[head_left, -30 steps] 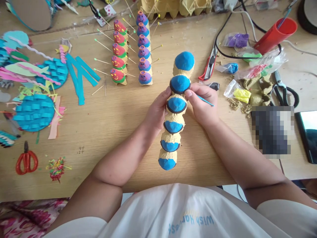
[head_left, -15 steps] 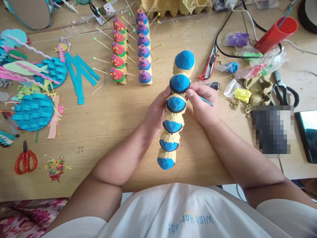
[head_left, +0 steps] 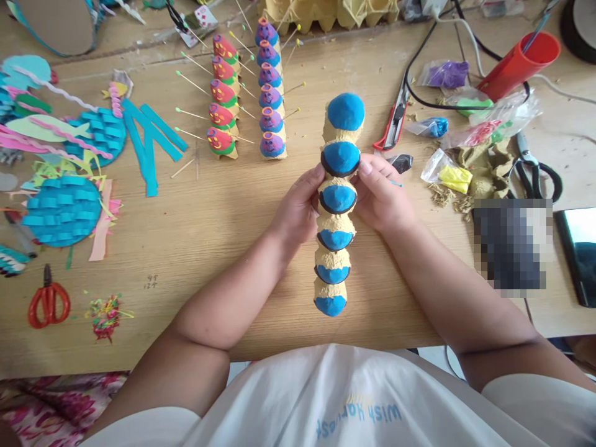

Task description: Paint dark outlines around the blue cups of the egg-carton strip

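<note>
An egg-carton strip (head_left: 341, 158) lies lengthwise in front of me, its several bumps capped in blue clay. Thin black bands edge the lower caps; the topmost cap shows no band. From the left, my left hand (head_left: 298, 208) grips the strip near the second bump, thumb on its side and other fingers hidden beneath. My right hand (head_left: 384, 195) pinches the opposite side at the same bump. The tip of a thin blue stick-like tool (head_left: 396, 184) pokes out behind my right fingers. Just beyond that hand rests a small bag of black clay (head_left: 400, 163).
Two decorated carton caterpillars, one red (head_left: 222, 93) and one purple (head_left: 270, 96), stand ahead with pins sticking out. Right: a utility knife (head_left: 397, 121), clay bags, black-handled scissors (head_left: 531, 167) and a red cup (head_left: 516, 65). Left: paper crafts and red scissors (head_left: 48, 304).
The strip's near end has swung right, so it lies straighter. My right hand has shifted slightly, and less of the blue tool shows now.
</note>
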Tool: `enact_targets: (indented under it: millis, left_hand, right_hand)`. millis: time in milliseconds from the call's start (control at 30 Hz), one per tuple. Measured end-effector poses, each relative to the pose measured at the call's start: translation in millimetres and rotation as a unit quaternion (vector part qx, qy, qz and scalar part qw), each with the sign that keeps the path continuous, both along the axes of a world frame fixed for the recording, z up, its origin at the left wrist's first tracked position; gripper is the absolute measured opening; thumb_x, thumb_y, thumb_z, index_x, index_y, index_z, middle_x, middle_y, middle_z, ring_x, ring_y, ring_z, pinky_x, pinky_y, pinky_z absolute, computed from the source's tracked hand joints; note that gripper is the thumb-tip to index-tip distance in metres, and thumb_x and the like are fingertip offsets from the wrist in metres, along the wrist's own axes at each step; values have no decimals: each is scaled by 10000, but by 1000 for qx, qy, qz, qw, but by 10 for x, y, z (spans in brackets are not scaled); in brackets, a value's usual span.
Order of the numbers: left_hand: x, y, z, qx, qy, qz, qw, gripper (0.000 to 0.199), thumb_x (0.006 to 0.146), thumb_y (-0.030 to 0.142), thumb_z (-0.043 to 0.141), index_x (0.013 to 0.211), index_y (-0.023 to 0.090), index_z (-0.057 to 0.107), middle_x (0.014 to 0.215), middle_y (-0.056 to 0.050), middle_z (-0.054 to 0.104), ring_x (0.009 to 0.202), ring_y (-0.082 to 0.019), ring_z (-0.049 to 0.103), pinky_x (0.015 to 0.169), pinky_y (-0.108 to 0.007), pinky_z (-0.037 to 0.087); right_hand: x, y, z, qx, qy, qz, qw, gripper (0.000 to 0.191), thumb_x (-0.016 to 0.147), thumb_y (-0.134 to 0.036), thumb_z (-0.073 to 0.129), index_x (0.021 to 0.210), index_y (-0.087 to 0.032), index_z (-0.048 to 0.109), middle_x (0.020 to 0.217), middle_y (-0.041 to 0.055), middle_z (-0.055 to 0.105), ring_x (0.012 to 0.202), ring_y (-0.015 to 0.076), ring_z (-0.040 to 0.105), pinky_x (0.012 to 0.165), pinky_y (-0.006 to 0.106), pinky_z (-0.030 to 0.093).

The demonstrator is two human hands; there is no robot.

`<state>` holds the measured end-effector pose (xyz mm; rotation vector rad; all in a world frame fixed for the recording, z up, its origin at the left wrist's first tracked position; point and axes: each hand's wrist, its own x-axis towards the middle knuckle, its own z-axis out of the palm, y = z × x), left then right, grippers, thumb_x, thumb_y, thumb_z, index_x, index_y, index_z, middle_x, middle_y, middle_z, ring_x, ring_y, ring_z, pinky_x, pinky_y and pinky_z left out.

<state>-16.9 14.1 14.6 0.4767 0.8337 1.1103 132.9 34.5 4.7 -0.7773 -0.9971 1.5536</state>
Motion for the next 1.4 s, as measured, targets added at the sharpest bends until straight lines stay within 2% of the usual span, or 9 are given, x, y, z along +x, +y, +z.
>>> enact_targets:
  millis: [167,267,433,600,833,967,1200,1400]
  left_hand:
    - [8,-25,38,2,-4,23,1000,256,948,500,815,949,250,760,830,-1,793,758,-181,775,646,-282,585]
    - [14,-33,50,0,-24,16,1000,255,978,486,786,1010,236,747,830,19,780,699,-146,757,593,-239,572]
    - [20,-33,25,10,-26,38,999,293,985,513,770,1093,241,760,998,-4,821,966,-217,823,733,-286,647]
    - [13,-38,-4,16,-12,48,999,266,943,497,815,1031,247,784,1048,-15,838,1067,-264,823,785,-334,662]
    - [0,-19,45,-11,2,31,999,405,984,638,703,985,237,760,932,-24,834,955,-238,838,685,-295,646]
    - [5,-18,63,-15,11,31,999,436,1004,658,663,980,231,749,907,-26,826,865,-216,833,634,-284,620]
    - [25,-23,82,-13,-4,45,999,375,1010,598,687,971,230,752,900,-20,815,897,-206,826,699,-286,635]
    - [28,-30,92,-12,-34,38,999,407,993,638,690,983,238,765,887,-22,820,973,-233,836,757,-305,668]
  right_hand:
    - [13,23,46,-42,38,15,998,338,889,-567,823,949,-255,710,881,-4,732,945,211,758,805,362,667]
    - [29,29,56,-57,54,28,996,309,921,-539,797,983,-251,704,894,-7,726,931,197,754,786,341,654]
    - [51,36,34,-61,50,39,996,303,891,-523,827,947,-256,694,866,-12,721,873,187,743,775,344,655]
    - [43,42,49,-56,43,74,995,398,840,-617,841,932,-250,716,843,5,741,814,207,744,760,386,673]
    - [65,55,-4,-66,16,74,995,427,838,-646,840,911,-255,684,832,5,739,842,216,751,799,405,671]
    - [75,59,-11,-69,26,77,994,441,804,-646,870,893,-260,676,810,-2,730,812,208,732,783,393,665]
    - [46,55,51,-69,27,80,994,442,816,-654,856,895,-250,695,816,1,734,782,195,724,766,376,671]
    - [48,54,31,-76,33,73,994,438,792,-636,884,898,-254,698,839,0,750,790,193,720,772,372,671]
